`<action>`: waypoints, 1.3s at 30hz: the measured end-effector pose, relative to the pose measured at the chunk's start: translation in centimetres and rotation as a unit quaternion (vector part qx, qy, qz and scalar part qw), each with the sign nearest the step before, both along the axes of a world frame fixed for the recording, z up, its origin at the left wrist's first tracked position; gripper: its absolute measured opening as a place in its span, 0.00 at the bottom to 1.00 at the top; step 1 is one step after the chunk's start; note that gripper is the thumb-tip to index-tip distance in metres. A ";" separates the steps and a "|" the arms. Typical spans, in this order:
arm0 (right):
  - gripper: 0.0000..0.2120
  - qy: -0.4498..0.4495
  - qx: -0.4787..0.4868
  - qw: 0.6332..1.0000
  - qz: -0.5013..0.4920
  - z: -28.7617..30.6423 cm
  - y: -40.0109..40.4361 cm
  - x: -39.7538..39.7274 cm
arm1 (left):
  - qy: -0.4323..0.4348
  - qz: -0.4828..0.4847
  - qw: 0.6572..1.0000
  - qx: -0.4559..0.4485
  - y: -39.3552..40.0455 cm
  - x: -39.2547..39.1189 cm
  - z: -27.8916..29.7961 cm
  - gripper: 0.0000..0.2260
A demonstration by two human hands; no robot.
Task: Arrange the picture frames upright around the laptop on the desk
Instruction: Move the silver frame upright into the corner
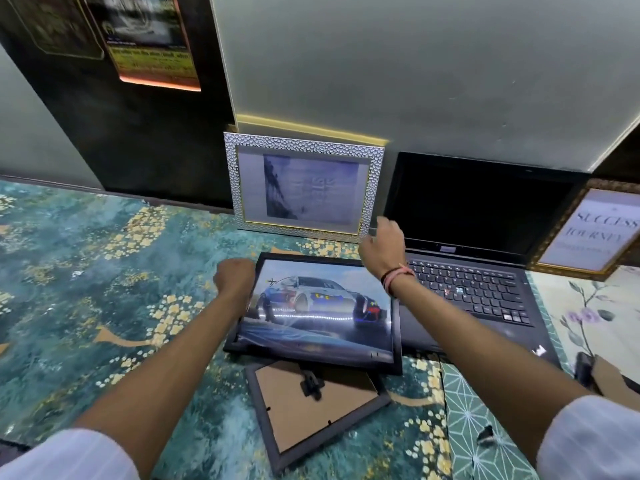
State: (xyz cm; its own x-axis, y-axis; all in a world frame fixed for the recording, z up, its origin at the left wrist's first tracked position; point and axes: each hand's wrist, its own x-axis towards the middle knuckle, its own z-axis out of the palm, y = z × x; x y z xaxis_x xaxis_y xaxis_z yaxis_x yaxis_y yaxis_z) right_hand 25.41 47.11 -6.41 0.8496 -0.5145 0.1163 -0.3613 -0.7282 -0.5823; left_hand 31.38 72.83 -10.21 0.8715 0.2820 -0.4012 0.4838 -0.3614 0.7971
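Observation:
A silver-rimmed picture frame (304, 183) stands upright against the wall, left of the open black laptop (478, 244). My right hand (382, 245) hovers at that frame's lower right corner, fingers apart, holding nothing I can see. My left hand (235, 273) is closed at the upper left corner of a black frame with a car picture (318, 313), which lies tilted on the desk. Under it lies a frame face down (311, 407), brown back up. A gold frame with text (592, 230) stands right of the laptop.
The desk (86, 271) wears a teal floral cloth. A green patterned mat (485, 427) and a pale floral mat (588, 306) lie at the right. Another frame back (609, 375) pokes in at the right edge. Posters (149, 39) hang on the dark wall panel.

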 end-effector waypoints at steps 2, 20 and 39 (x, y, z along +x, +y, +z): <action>0.14 -0.044 0.020 0.999 0.020 2.5 0.2 3.1 | -0.023 -0.015 0.997 -0.067 -1.4 2.1 0.9 0.05; 0.15 0.014 -0.307 0.944 0.120 8.4 -0.2 12.5 | -0.011 0.028 0.899 -0.437 -7.3 5.9 3.6 0.31; 0.19 -0.298 -0.263 0.903 0.161 15.6 1.7 4.3 | -0.465 -0.203 0.805 0.307 -1.0 3.5 14.6 0.27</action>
State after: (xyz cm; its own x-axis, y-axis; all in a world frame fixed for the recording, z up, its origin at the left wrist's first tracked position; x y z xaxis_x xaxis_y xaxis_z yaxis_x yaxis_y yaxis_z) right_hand 29.75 48.85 9.24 0.6512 0.0089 0.7588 0.1829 -0.9723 -0.1455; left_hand 34.88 71.82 4.43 0.7851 -0.2048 0.5846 -0.4760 -0.8034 0.3578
